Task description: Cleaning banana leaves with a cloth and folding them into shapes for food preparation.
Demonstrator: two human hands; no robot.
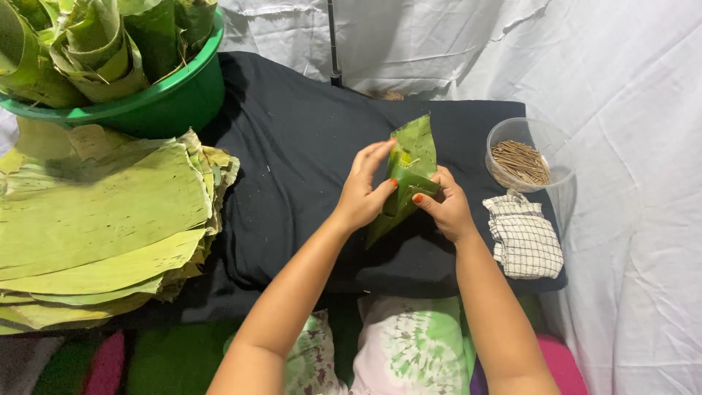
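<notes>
Banana leaf parcel (411, 172) is sitting right in the middle of the action, pinched between both hands over the black cloth (292, 153). Left hand (363, 192) has its grip closed on the parcel's left edge, thumb tucked under the fold and fingers stretched up along the leaf. Right hand (446, 206) is gripping the right side, thumb pressed onto the folded flap in front. The leaf's pointed top sticks up past both grips and its lower tip pokes out below them, tilted toward the left wrist.

Just right of the right hand's grip there's a folded checked cloth (525, 238), and a bit above that a clear plastic bowl (537, 135) with thin wooden sticks (521, 162) in it. Well off to the left of the left grip is a big stack of flat banana leaves (102, 219), with a green basin (168, 95) full of rolled leaves behind it. White sheet (621, 110) hangs behind everything.
</notes>
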